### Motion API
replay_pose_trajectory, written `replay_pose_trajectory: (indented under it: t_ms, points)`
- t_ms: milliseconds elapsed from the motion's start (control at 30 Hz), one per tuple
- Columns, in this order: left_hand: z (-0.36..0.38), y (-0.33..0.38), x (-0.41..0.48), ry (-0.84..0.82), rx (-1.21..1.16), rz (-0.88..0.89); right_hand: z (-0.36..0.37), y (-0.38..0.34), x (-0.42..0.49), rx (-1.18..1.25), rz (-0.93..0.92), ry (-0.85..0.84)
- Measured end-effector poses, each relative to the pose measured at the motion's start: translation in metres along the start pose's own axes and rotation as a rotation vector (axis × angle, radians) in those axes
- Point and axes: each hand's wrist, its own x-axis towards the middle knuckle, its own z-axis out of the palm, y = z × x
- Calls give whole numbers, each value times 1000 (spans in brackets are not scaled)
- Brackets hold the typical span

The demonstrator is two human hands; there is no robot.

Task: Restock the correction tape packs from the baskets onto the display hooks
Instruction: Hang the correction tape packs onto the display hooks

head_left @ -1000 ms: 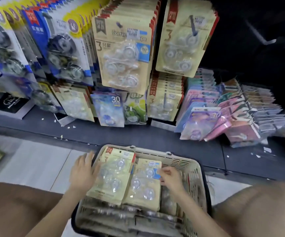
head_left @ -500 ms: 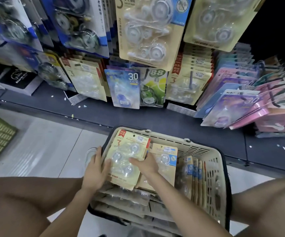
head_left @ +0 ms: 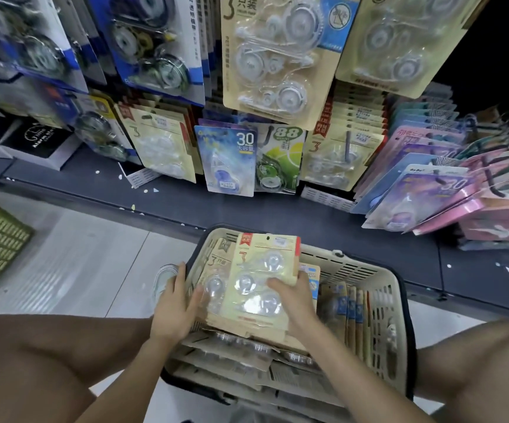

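right hand tight around one pack, left hand around another pack, one basket

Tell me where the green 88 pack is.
In the head view, the green 88 pack hangs centre on the lower display row, between the blue 30 pack and a beige three-pack.
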Motion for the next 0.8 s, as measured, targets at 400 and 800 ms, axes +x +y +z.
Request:
replay_pose_trajectory:
  t_ms: [400, 800]
  points:
    - [-11, 74, -9, 107, -151, 145, -70, -58, -29, 182, -121, -162]
    - [-13, 113, -15, -9, -676, -41, -77, 1, 9, -360, -88, 89]
